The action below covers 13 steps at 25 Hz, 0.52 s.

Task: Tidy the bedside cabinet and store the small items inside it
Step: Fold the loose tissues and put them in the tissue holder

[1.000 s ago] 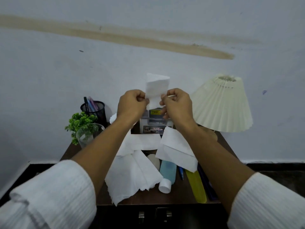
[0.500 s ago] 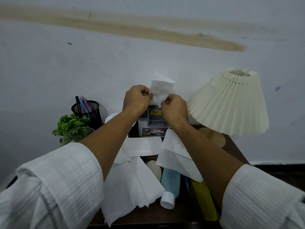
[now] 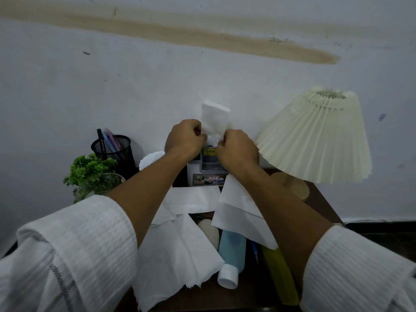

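Both hands pinch one folded white tissue (image 3: 213, 122) that stands upright over a small white box-like holder (image 3: 207, 174) at the back of the dark wooden cabinet top (image 3: 324, 203). My left hand (image 3: 184, 137) grips its left edge, my right hand (image 3: 236, 149) its right edge. Several loose white tissues (image 3: 180, 251) lie spread on the cabinet below my forearms. A pale blue bottle with a white cap (image 3: 231, 255) lies on its side beside a yellow-green flat stick (image 3: 281, 278), a blue pen (image 3: 254, 251) and a pale oval object (image 3: 210, 231).
A cream pleated lamp shade (image 3: 315, 140) on a round wooden base (image 3: 290, 185) stands at the right. At the back left are a black mesh pen cup (image 3: 112, 149), a small green plant in a glass (image 3: 94, 174) and a white scalloped dish (image 3: 150, 161). The wall is close behind.
The hands have lowered the tissue slightly toward the holder, and less of it shows above my fingers. The camera view has shifted closer and downward.
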Each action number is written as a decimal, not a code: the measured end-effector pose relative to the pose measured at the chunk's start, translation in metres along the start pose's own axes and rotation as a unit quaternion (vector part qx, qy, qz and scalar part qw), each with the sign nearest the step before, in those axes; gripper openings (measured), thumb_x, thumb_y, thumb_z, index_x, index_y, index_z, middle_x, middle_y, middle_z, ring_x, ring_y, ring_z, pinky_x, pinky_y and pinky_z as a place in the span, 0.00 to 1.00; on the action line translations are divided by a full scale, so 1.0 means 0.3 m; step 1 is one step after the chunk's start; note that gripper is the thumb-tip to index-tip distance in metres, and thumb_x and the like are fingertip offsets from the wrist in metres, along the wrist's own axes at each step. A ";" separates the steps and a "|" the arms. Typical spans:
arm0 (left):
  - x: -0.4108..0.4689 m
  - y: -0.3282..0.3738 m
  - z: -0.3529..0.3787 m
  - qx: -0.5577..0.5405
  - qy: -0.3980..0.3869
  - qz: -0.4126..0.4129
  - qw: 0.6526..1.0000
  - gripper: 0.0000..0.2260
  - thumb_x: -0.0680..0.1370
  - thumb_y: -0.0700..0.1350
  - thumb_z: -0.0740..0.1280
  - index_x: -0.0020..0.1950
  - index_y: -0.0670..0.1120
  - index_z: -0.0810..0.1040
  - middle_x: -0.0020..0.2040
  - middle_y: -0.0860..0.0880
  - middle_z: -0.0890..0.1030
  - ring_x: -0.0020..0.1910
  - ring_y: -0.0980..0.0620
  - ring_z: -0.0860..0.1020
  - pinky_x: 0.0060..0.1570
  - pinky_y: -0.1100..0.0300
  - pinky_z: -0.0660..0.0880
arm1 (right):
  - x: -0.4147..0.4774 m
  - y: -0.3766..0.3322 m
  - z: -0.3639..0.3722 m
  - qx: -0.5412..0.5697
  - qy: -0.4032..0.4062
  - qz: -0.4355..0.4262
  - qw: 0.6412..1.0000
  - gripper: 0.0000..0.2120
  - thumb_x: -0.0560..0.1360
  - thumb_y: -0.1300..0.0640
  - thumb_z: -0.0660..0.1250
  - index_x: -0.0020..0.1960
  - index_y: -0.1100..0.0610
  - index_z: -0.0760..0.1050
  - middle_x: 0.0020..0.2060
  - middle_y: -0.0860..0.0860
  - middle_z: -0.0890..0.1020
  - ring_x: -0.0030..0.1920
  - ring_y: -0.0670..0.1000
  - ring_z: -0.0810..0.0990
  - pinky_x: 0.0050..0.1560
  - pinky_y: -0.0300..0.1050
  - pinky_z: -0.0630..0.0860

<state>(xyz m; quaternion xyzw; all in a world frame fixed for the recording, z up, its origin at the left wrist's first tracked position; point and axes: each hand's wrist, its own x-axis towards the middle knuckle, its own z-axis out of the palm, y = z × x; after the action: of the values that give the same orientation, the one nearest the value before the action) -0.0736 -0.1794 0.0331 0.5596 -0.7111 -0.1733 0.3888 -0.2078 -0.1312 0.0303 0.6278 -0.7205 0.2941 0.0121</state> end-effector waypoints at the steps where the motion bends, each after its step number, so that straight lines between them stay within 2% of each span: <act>1: -0.001 -0.002 0.002 0.011 -0.004 -0.002 1.000 0.03 0.77 0.43 0.70 0.44 0.45 0.79 0.41 0.49 0.81 0.43 0.44 0.80 0.42 0.55 0.77 | 0.004 0.005 0.000 0.003 -0.006 -0.005 1.000 0.08 0.80 0.55 0.61 0.46 0.58 0.75 0.47 0.57 0.80 0.43 0.57 0.78 0.36 0.44 0.66; 4: -0.004 -0.016 0.003 0.033 -0.013 -0.004 0.999 0.02 0.77 0.43 0.69 0.47 0.45 0.80 0.43 0.46 0.81 0.44 0.44 0.80 0.42 0.55 0.75 | 0.010 0.018 0.004 0.017 0.002 -0.012 1.000 0.09 0.81 0.56 0.58 0.46 0.58 0.74 0.47 0.57 0.79 0.42 0.56 0.77 0.35 0.43 0.65; 7: 0.000 -0.024 -0.003 0.021 -0.026 0.020 0.999 0.06 0.78 0.43 0.69 0.53 0.43 0.81 0.49 0.45 0.83 0.49 0.43 0.80 0.50 0.50 0.78 | 0.019 0.023 0.010 0.023 -0.008 -0.013 1.000 0.11 0.83 0.54 0.57 0.51 0.59 0.76 0.48 0.56 0.80 0.41 0.54 0.75 0.38 0.44 0.65; 10: 0.000 -0.026 -0.008 0.007 -0.024 0.037 0.999 0.05 0.79 0.44 0.67 0.52 0.44 0.80 0.46 0.46 0.82 0.47 0.44 0.79 0.50 0.50 0.78 | 0.029 0.026 0.005 0.040 -0.032 -0.027 0.998 0.11 0.82 0.53 0.60 0.52 0.58 0.77 0.48 0.56 0.81 0.41 0.55 0.77 0.36 0.43 0.65; 13: -0.003 -0.032 -0.001 -0.014 -0.021 0.040 0.999 0.06 0.80 0.44 0.65 0.54 0.45 0.80 0.46 0.47 0.82 0.47 0.44 0.80 0.50 0.50 0.78 | 0.035 0.029 0.000 0.022 -0.054 -0.040 0.998 0.09 0.80 0.56 0.60 0.47 0.59 0.77 0.47 0.57 0.81 0.40 0.56 0.76 0.32 0.42 0.64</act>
<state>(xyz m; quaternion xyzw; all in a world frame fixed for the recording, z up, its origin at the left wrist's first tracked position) -0.0667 -0.1814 0.0263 0.5216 -0.7382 -0.1794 0.3884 -0.2180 -0.1403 0.0307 0.6709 -0.6880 0.2752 -0.0289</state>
